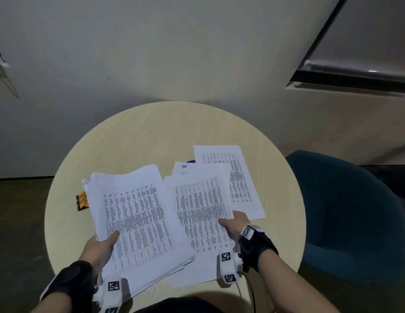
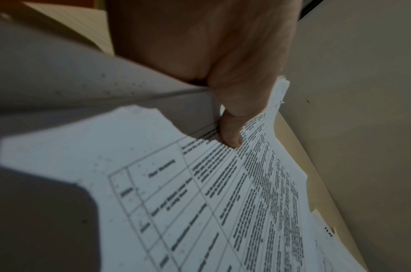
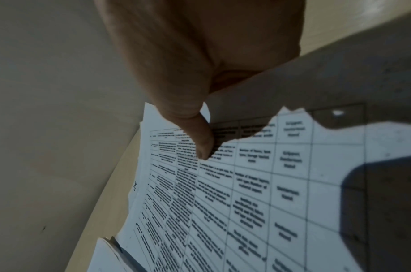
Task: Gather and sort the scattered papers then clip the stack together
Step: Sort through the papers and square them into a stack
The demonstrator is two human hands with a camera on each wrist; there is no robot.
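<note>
My left hand (image 1: 102, 243) grips a thick stack of printed table sheets (image 1: 133, 213) at its left edge, thumb (image 2: 230, 132) on top of the stack (image 2: 223, 202). My right hand (image 1: 233, 224) pinches a second printed sheet (image 1: 201, 208) at its right edge, thumb (image 3: 202, 139) pressing on the page (image 3: 223, 202). Under that sheet lies a page marked with handwriting (image 1: 185, 167). Another printed sheet (image 1: 237, 177) lies flat at the right of the round table (image 1: 129, 136). An orange and black binder clip (image 1: 82, 201) pokes out from behind the left stack.
The pale round wooden table stands against a grey wall (image 1: 151, 53). A dark teal chair (image 1: 346, 213) sits close at the right. A blue object (image 1: 189, 161) peeks out behind the papers. Dark floor (image 1: 16, 222) lies at the left.
</note>
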